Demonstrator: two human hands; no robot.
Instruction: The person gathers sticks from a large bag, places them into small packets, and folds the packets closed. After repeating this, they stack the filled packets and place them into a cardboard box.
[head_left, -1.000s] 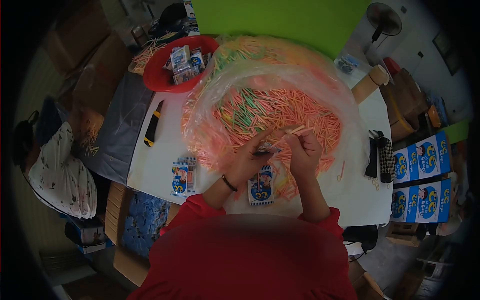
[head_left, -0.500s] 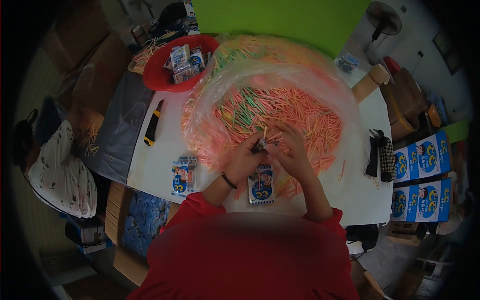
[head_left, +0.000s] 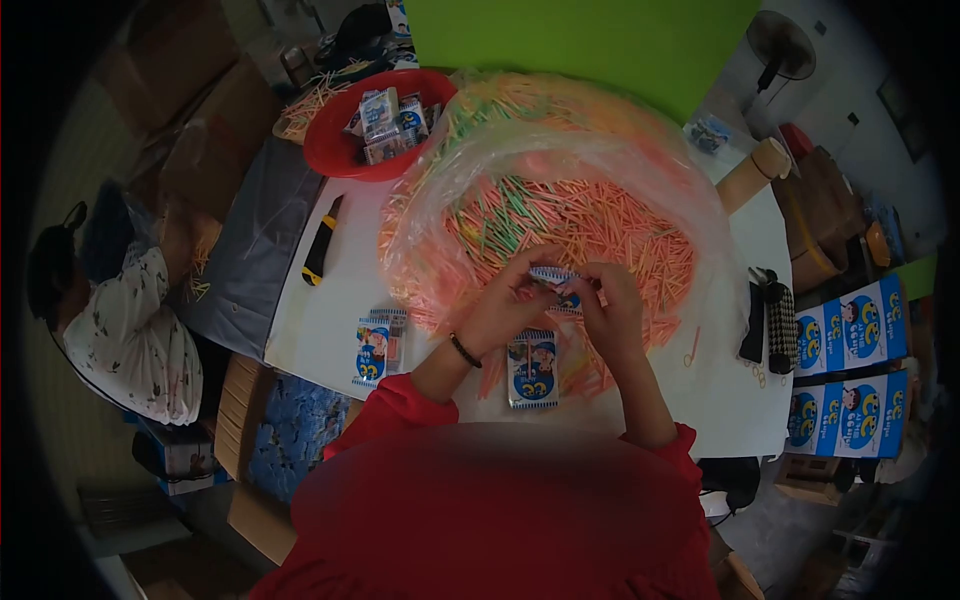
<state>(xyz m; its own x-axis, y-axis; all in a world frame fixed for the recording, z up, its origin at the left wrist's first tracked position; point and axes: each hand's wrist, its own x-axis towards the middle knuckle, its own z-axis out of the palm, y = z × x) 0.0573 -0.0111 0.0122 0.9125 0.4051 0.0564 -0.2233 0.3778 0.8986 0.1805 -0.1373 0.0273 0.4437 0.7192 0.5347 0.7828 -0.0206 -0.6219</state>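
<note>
Between my hands, over the near edge of the heap of pink, orange and green sticks (head_left: 620, 225) in a clear plastic bag (head_left: 440, 170), is a small blue and white packet (head_left: 562, 290). My left hand (head_left: 508, 305), with a dark bracelet at the wrist, has its fingers closed round the packet's left side. My right hand (head_left: 612, 308) pinches its right end. Just below lies a blue and white packet (head_left: 532, 370) on the white table (head_left: 450, 405). More packets (head_left: 372, 348) lie on the table further left.
A red bowl (head_left: 330, 135) of packets stands at the back left, near a yellow and black cutter (head_left: 321, 245). At the right are a brown roll (head_left: 752, 175), a checked pouch (head_left: 781, 325) and printed boxes (head_left: 858, 415). Another person (head_left: 135, 320) sits at the left.
The packet between my hands now shows flat, with its printed face visible, and my right hand has moved to its right end. The whole view has shifted slightly.
</note>
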